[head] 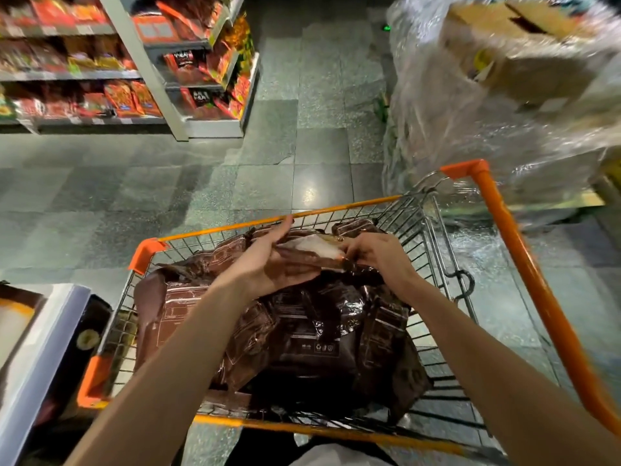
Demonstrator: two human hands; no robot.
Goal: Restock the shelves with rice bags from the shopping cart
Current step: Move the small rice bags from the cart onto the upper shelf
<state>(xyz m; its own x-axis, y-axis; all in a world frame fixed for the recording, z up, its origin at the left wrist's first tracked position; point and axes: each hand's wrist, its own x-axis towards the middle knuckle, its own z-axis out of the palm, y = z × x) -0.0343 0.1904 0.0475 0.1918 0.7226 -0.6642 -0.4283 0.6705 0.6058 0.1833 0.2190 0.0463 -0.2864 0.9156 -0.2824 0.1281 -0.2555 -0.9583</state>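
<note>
An orange-rimmed wire shopping cart (215,230) stands in front of me, filled with several dark brown rice bags (302,331). Both hands hold one brown rice bag (312,252) with a clear window at the top of the pile. My left hand (268,260) grips its left end, fingers stretched along the far side. My right hand (379,257) pinches its right end with curled fingers.
A shelf edge (43,348) with a dark package sits at the lower left beside the cart. Shelves (148,75) of red and orange packets stand at the far left. A plastic-wrapped pallet with cardboard boxes (504,79) rises at the right. Grey tiled floor lies ahead.
</note>
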